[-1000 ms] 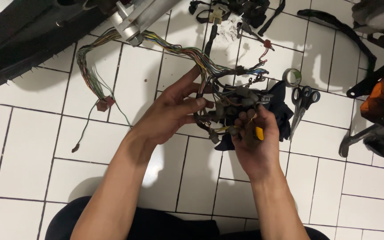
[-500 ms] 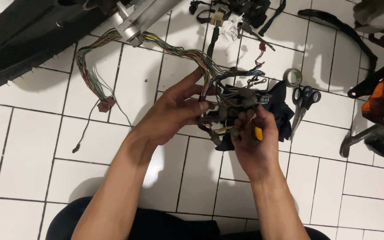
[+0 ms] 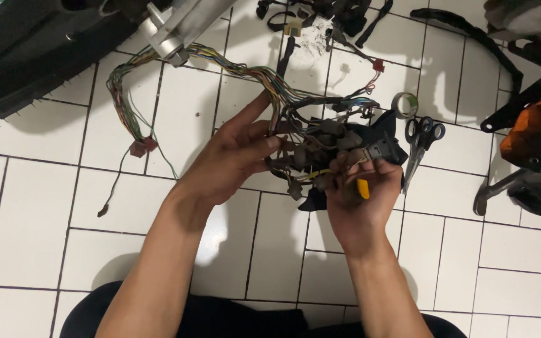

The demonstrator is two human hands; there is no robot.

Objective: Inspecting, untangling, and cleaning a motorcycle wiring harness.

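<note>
Two hands work over a white tiled floor (image 3: pixel 32 206). The left hand (image 3: pixel 230 159) is spread wide, fingers extended, its fingertips touching one tangled wire harness (image 3: pixel 320 150) at centre frame. The right hand (image 3: pixel 361 191) is curled narrow around a small tool with a yellow tip (image 3: pixel 362 188), its fingers also pinching a dark connector (image 3: pixel 380 150) of the harness.

From the tangle one bundle of coloured wires (image 3: pixel 220 62) runs toward the upper left, loops down, and ends in two small reddish plugs (image 3: pixel 143 146); one thin strand trails lower to a dark end (image 3: pixel 103 211).

Just right of the harness lies one pair of black-handled scissors (image 3: pixel 422 141), and above them one roll of tape (image 3: pixel 405 103), pale and round. One silver tube (image 3: pixel 173 28) lies at the upper middle-left, beside a large black panel (image 3: pixel 26 56) filling the upper left corner. One orange part (image 3: pixel 536 128) with black pieces sits at the right edge. Several small black bits (image 3: pixel 339 12) are scattered along the top centre; their count cannot be told.
</note>
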